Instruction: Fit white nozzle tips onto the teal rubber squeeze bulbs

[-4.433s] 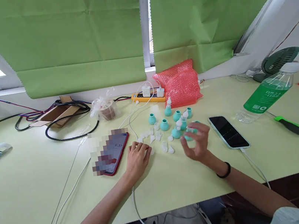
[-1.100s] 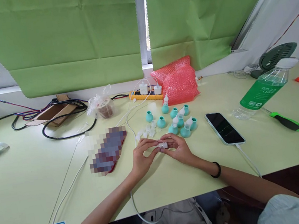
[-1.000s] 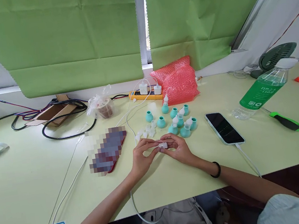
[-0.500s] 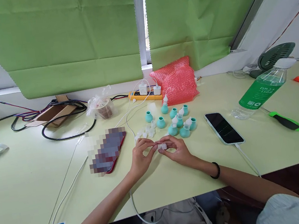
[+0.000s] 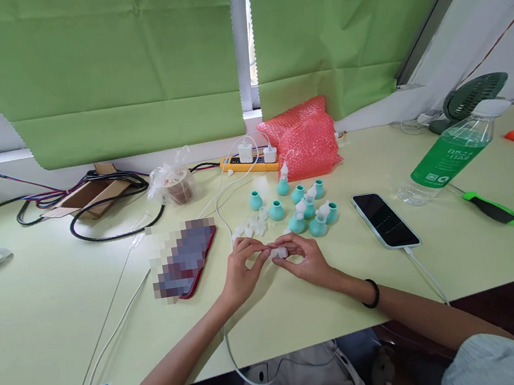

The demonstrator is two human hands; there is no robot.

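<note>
Both hands meet over the table's middle around a small translucent white plastic piece. My left hand pinches its left end between thumb and fingers. From the other side, my right hand closes thumb and fingers around the same piece. Just beyond lie loose translucent pieces in a small pile. Several teal bulbs stand behind and to the right, some topped with a translucent nozzle, others with bare openings.
A red-edged phone lies left of the hands, a charging phone right. Farther right are a green-labelled bottle and a screwdriver. Behind are red bubble wrap and a power strip. A white cable runs beneath the left forearm.
</note>
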